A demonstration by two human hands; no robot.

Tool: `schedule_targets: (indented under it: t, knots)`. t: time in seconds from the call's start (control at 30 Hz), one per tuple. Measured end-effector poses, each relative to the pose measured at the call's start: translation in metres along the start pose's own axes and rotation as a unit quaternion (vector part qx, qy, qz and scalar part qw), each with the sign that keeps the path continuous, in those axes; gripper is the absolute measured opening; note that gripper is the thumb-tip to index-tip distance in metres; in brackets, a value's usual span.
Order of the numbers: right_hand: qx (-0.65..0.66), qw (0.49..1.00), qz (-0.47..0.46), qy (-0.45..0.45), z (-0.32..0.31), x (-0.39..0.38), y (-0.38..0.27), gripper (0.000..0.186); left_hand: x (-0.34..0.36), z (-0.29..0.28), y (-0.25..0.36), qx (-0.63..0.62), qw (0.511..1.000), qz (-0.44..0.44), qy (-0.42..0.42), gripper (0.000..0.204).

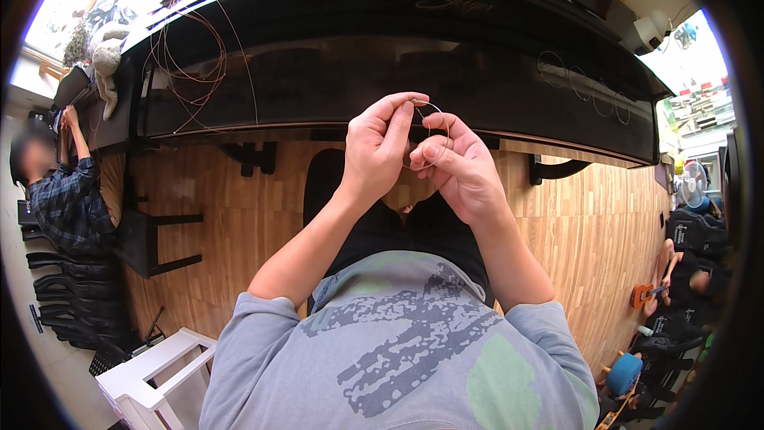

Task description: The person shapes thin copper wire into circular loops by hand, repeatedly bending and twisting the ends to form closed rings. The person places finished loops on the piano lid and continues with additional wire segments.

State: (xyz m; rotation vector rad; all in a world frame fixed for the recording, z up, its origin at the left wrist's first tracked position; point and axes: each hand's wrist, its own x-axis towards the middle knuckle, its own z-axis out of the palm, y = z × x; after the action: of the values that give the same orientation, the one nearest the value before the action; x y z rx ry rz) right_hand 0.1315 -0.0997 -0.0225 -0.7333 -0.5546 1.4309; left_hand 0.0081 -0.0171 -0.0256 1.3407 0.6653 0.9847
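My left hand (374, 147) pinches a thin silver wire loop (450, 134) between thumb and index finger at its top. My right hand (461, 167) grips the same loop lower down and to the right, its fingers curled around the wire. Both are raised in front of the glossy black piano (334, 80). Thin copper-coloured wire coils (219, 72) lie on the piano at left, and several smaller silvery wire loops (598, 95) are on its right part.
A person (64, 199) in a plaid shirt sits at a keyboard at far left, near a black bench (143, 247). Black cases (79, 302) and a white stool (159, 362) are lower left. Another person (688, 275), an orange guitar (643, 295) and a fan (692, 183) are at right.
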Motion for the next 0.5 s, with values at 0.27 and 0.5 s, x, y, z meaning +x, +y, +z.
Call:
schedule_targets:
  t: [0.27, 0.5]
  knots:
    - [0.093, 0.985, 0.060, -0.135, -0.019, 0.001, 0.006, 0.016, 0.000, -0.002, -0.002, 0.003, 0.996, -0.057, -0.068, 0.022]
    - [0.064, 0.992, 0.014, -0.111, -0.014, -0.003, 0.000, 0.021, 0.005, -0.005, 0.000, -0.011, 1.000, -0.001, 0.024, 0.022]
